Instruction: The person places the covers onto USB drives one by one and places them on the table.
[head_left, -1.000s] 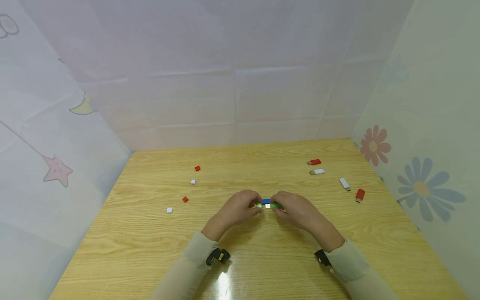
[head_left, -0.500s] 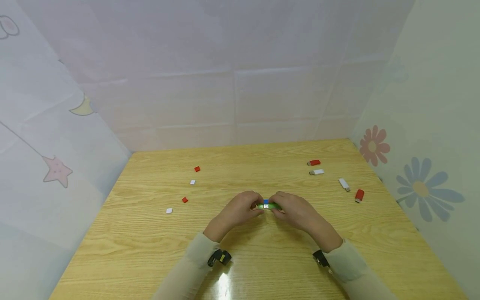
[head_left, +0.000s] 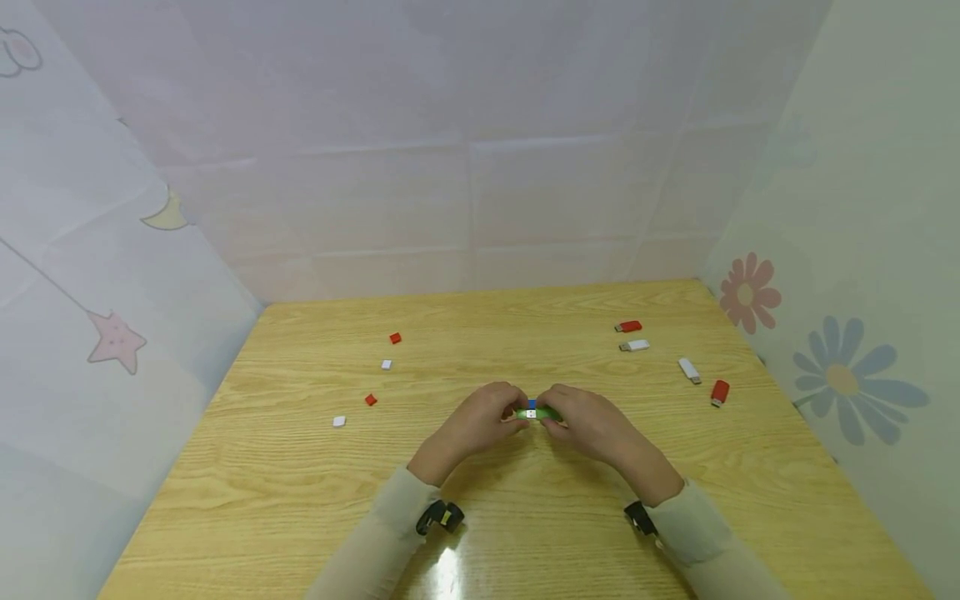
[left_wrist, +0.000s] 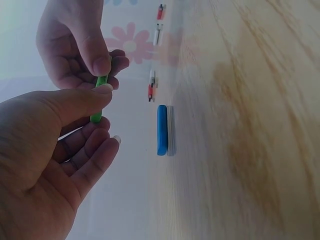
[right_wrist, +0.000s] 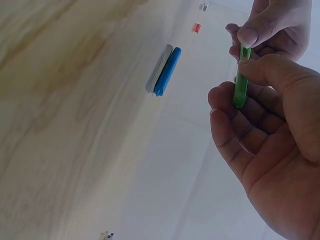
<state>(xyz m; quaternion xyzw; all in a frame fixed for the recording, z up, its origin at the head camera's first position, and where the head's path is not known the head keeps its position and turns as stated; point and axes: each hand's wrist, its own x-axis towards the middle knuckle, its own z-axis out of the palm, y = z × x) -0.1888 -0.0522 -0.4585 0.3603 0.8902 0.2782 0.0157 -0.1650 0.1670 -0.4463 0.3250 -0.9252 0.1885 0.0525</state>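
Observation:
Over the middle of the table both hands meet at a green USB stick (right_wrist: 240,90). My right hand (head_left: 588,421) pinches its body between thumb and fingers. My left hand (head_left: 483,417) pinches its green cap (head_left: 521,413) at the other end. A short piece of silver connector (head_left: 531,413) shows between the two green parts in the head view. The fingers cover much of both parts. Just beyond the hands lies a blue bar-shaped object (left_wrist: 162,130), with a pale strip along its table side in the wrist views; its kind is unclear.
On the left of the wooden table (head_left: 262,500) lie small caps: red (head_left: 395,338), white (head_left: 386,365), red (head_left: 371,400) and white (head_left: 339,422). Uncapped USB sticks lie right: red (head_left: 628,327), white (head_left: 634,346), white (head_left: 690,372) and red (head_left: 720,393). Printed cloth walls surround the back and sides.
The hands have come slightly closer together. The gap between cap and connector has closed, and less of the silver connector shows than one second ago.

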